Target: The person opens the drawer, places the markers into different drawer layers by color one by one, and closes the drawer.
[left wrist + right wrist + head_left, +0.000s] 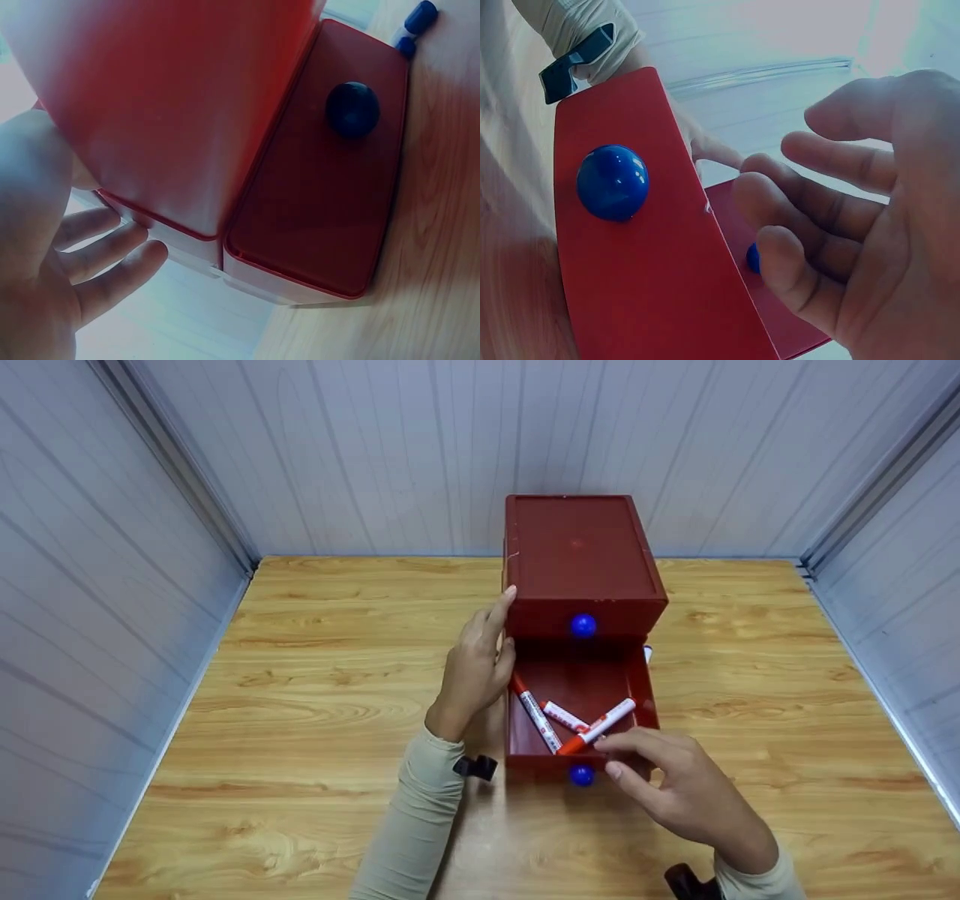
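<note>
Lays the left hand against the left side of the red cabinet, at its near edge, with forefinger straight and grip spread apart. Holds the right hand at the near right corner of the pulled-out lower drawer, with grip apart and fingers loosely bent. Has three markers in the near half of that drawer: a left marker along the left wall, a middle marker aslant, and a top marker across the middle one, red cap toward near left. Cannot tell of any contact between forefinger and top marker. Faces a blue knob on the closed upper drawer. Has a small blue-and-white thing, partly hidden, on the counter to the cabinet's right.
</note>
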A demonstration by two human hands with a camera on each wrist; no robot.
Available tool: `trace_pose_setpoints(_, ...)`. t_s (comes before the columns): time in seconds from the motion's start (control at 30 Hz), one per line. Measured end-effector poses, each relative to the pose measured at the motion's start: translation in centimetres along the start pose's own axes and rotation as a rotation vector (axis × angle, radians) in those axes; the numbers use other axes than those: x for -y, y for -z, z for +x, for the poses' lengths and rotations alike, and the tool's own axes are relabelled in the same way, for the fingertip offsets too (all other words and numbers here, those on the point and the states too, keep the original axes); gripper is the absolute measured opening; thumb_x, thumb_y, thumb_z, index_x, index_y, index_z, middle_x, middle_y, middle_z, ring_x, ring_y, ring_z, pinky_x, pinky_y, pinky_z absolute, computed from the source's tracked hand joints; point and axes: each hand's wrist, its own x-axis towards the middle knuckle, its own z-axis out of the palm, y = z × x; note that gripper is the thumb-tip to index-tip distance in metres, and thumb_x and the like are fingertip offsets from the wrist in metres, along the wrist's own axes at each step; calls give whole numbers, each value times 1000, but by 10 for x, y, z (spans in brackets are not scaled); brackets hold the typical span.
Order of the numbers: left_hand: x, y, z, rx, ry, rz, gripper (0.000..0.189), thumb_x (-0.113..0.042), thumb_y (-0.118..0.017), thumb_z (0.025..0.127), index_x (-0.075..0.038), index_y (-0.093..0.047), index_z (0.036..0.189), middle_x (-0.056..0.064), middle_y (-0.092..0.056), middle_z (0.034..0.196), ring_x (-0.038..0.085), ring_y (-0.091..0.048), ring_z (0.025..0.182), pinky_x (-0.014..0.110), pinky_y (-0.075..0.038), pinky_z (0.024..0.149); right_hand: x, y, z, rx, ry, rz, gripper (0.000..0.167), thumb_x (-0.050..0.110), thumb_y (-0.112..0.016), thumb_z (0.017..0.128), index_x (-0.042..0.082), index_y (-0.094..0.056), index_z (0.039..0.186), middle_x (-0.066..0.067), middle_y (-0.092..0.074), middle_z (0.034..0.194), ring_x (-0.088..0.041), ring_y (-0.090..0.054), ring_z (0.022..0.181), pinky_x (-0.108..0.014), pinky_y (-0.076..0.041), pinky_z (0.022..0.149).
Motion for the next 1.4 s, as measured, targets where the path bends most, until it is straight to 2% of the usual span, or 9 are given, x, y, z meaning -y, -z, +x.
trace_pose_setpoints(0.1,1,0,0,2,-2,0,71,-3,-57,91,-21,-34,156,13,-61,122,25,-58,99,42,-54,76,2,1,-1,45,-9,12,31,2,-73,88,13,-71,117,3,-72,106,-10,-63,88,-23,-48,71)
trace_pose_setpoints(0.2,0,1,0,10,-1,-2,71,-4,-57,92,-21,-34,157,13,-61,123,25,-59,102,42,-54,79,4,4,-1,123,-63,10,28,11,-71,93,16,-71,121,5,-71,111,-9,-61,89,-26,-49,70)
trace_pose_setpoints(0.33,0,1,0,15,1,-4,70,-5,-57,93,-21,-33,157,13,-61,126,25,-59,104,42,-55,80,7,7,-1,258,-170,11,29,27,-66,98,24,-68,127,14,-68,103,-5,-59,83,-26,-51,67)
trace_pose_setpoints(0.43,0,1,0,13,2,-5,70,-6,-57,93,-21,-33,157,13,-60,126,25,-58,105,42,-55,80,8,7,0,330,-193,-1,31,31,-63,100,24,-66,130,17,-63,96,-3,-59,79,-26,-53,66)
trace_pose_setpoints(0.6,0,1,-1,12,0,-7,69,-6,-57,94,-21,-33,157,13,-60,124,24,-58,101,42,-54,78,11,6,3,436,-222,-28,37,37,-59,101,19,-63,133,17,-63,97,-1,-60,84,-28,-53,72)
trace_pose_setpoints(0.73,1,1,-1,20,-3,-9,69,-6,-57,94,-20,-33,157,13,-60,124,24,-57,100,41,-54,78,12,6,5,526,-299,0,40,45,-54,102,23,-60,135,18,-63,98,-2,-60,86,-31,-53,74)
trace_pose_setpoints(0.97,2,1,-1,27,-4,-4,69,-4,-56,93,-19,-33,156,14,-60,124,25,-58,99,41,-52,77,12,0,2,519,-251,-74,41,44,-55,102,23,-58,137,20,-63,98,0,-60,87,-32,-53,75)
trace_pose_setpoints(1.2,2,1,-1,21,-9,-9,69,-3,-56,92,-18,-34,156,14,-61,124,25,-58,98,41,-52,76,11,-3,1,554,-257,-132,46,46,-54,102,25,-56,143,14,-65,117,-2,-63,95,-37,-53,80)
trace_pose_setpoints(1.4,2,1,0,20,-11,-15,69,-4,-56,93,-18,-34,156,14,-60,123,26,-57,98,42,-52,77,8,-5,1,555,-252,-150,44,46,-53,102,29,-55,143,15,-65,120,-3,-63,99,-38,-53,82)
